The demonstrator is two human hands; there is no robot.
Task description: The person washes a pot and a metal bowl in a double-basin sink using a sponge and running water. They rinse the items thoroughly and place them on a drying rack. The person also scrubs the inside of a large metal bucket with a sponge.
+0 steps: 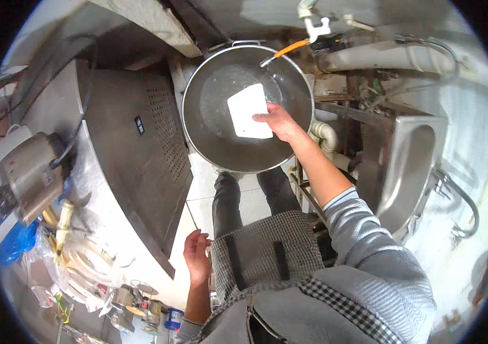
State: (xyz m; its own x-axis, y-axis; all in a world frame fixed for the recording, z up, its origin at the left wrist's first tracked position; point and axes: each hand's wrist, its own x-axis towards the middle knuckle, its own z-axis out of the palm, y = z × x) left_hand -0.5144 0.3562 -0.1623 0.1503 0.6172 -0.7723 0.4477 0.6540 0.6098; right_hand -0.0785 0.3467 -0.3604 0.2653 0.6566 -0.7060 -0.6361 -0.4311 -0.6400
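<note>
A flat white plate-like piece, roughly four-sided with rounded corners, is pinched in my right hand, thumb on top and fingers under its right edge. It is over a large round metal pot with water in it. Above the pot's back right rim, an orange hose with a pale end runs from a white plastic tap. My left hand hangs low beside my checked apron, fingers loosely curled, with nothing visible in it.
To the left stands a metal cabinet with a perforated panel. A metal machine, a blue plastic bag and coiled hose lie further left. A steel sink with a curved faucet is at the right, near a white drain pipe.
</note>
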